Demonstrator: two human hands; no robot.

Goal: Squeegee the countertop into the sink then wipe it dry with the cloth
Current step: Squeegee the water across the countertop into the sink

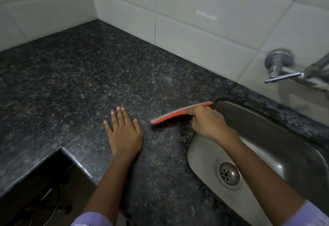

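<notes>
No writing or brand can be read anywhere in your view. At lower left the tabletop (89, 76) turns a corner, dark speckled polished stone with a rounded edge, and shadowed clutter below it is too dim to make out. Two lilac sleeves (90, 219) show along the bottom edge. Your left hand (123, 133) lies flat, palm down, on the stone at lower centre, fingers spread, holding nothing. Just right of it is one squeegee (170, 116), a long slim orange bar with a grey strip along its far edge, lying slantwise on the stone with its right end at the sink's rim. Your right hand (208, 123) is closed around its handle. The one steel sink (201, 147), rounded and dull, fills the lower right, with one round drain (227, 174). One chrome tap (279, 65) juts from glossy white tiles (204, 20) at upper right.
</notes>
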